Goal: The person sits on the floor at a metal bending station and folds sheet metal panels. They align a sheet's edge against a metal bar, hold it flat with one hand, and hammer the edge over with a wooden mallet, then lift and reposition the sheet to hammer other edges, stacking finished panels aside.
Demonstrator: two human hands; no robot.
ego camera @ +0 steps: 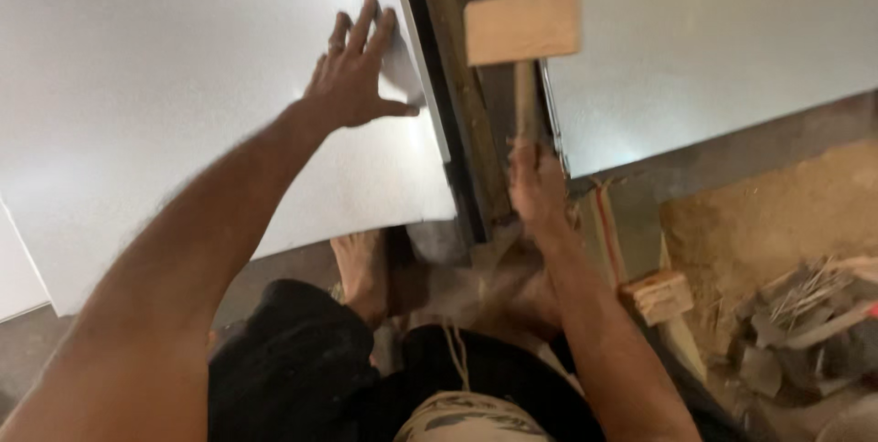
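Observation:
My left hand (355,76) lies flat with fingers spread on a large white panel (165,104), close to its right edge. My right hand (537,188) grips the handle of a wooden mallet (522,26), whose block-shaped head is raised in front of the dark gap (466,85) between the left panel and a second white panel (704,40). A wooden strip runs down inside that gap. My bare feet show below the panel's lower edge.
A small wooden block (658,296) lies on the floor at the right. Beyond it are sandy ground (768,223) and a pile of scrap pieces and thin sticks (805,314). My dark shorts fill the bottom middle.

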